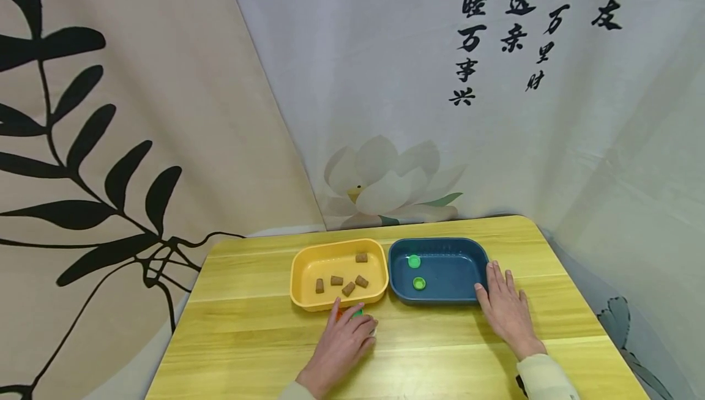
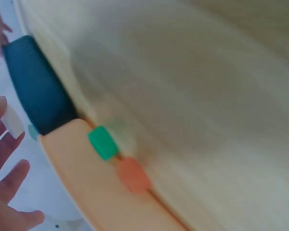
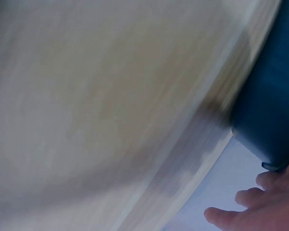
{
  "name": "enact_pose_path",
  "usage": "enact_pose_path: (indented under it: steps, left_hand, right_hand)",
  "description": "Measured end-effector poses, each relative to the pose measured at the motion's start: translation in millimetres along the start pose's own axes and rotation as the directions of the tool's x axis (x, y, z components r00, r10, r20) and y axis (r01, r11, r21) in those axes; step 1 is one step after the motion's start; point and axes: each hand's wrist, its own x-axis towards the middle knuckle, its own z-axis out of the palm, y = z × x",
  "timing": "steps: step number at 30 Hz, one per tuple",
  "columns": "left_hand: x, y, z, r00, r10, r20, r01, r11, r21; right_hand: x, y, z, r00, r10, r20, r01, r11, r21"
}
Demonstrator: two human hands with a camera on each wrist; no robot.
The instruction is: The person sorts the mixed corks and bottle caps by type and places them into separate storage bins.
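My left hand (image 1: 344,342) is over the table just in front of the yellow tray (image 1: 308,306), pinching a small white piece (image 2: 12,122) between its fingers. The piece looks like a bottle cap seen edge-on. A green cap (image 2: 103,143) and an orange cap (image 2: 133,174) lie close to the tray's near wall, partly covered by the fingers in the head view. My right hand (image 1: 507,308) rests with straight fingers against the right end of the blue tray (image 1: 451,299). Inside that tray are a green cap (image 1: 414,261) and a lighter green cap (image 1: 419,283).
Several brown cork-like pieces (image 1: 348,288) lie scattered in the yellow tray. Both trays stand side by side near the back of the wooden table (image 1: 242,339). Behind the table's back edge hangs a printed curtain (image 1: 385,82).
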Motion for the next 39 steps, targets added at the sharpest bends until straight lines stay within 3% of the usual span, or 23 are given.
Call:
enact_pose_path:
  steps: [12, 21, 26, 32, 39]
  left_hand:
    - [63.0, 24.3, -4.1, 0.998, 0.031, -0.049, -0.035, 0.996, -0.082]
    - [106.7, 33.8, 6.3, 0.996, 0.058, -0.069, -0.061, 0.997, -0.045]
    - [127.7, 38.9, 20.4, 0.999, 0.036, -0.037, -0.037, 0.999, -0.035]
    - [146.8, 48.0, 38.5, 0.999, 0.014, 0.050, -0.012, 0.999, -0.029]
    - [157.8, 54.6, 55.4, 0.982, -0.020, 0.190, 0.025, 0.999, -0.025]
  right_hand:
    - [1, 0, -0.2, 1.000, 0.001, -0.004, -0.001, 1.000, -0.001]
    - [2, 0, -0.1, 1.000, -0.001, -0.008, 0.001, 1.000, 0.003]
    - [1, 1, -0.4, 1.000, 0.001, -0.010, -0.001, 1.000, 0.007]
    - [0, 0, -1.4, 1.000, -0.001, -0.018, 0.001, 1.000, 0.005]
    - [0, 0, -0.7, 1.000, -0.004, -0.020, 0.004, 1.000, 0.003]
